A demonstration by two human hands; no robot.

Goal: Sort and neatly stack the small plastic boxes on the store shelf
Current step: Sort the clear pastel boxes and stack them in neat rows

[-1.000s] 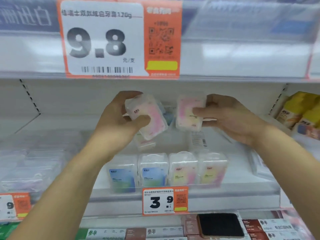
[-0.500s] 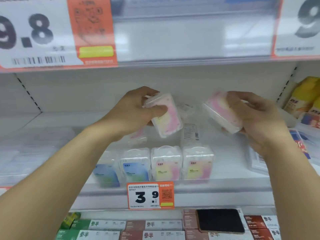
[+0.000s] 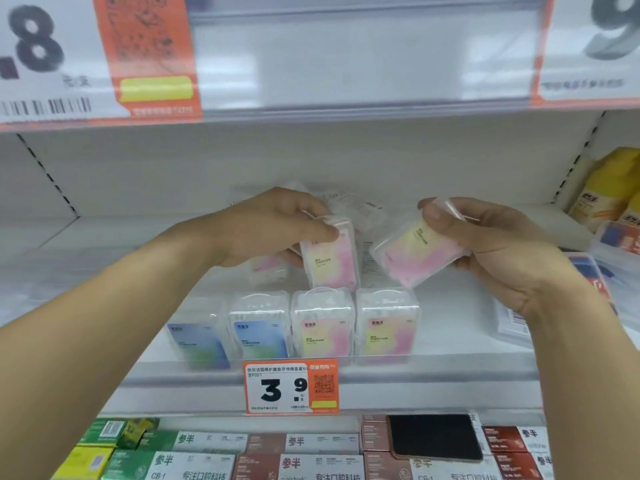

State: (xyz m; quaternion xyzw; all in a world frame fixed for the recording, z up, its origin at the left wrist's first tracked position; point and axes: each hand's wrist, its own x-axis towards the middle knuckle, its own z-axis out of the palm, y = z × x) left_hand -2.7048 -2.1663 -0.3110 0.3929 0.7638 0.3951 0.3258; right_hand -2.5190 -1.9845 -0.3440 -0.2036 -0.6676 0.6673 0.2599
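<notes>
A pink-and-yellow box [image 3: 330, 263] is pinched near its top by the left hand [image 3: 273, 226] and held upright just above the front row of boxes [image 3: 294, 327] on the shelf [image 3: 450, 372]; a second, tilted box [image 3: 419, 252] is clasped by its end in the right hand [image 3: 498, 244]. Both look light, stiff and probably slick, so the narrow sides are judged the safest hold
</notes>
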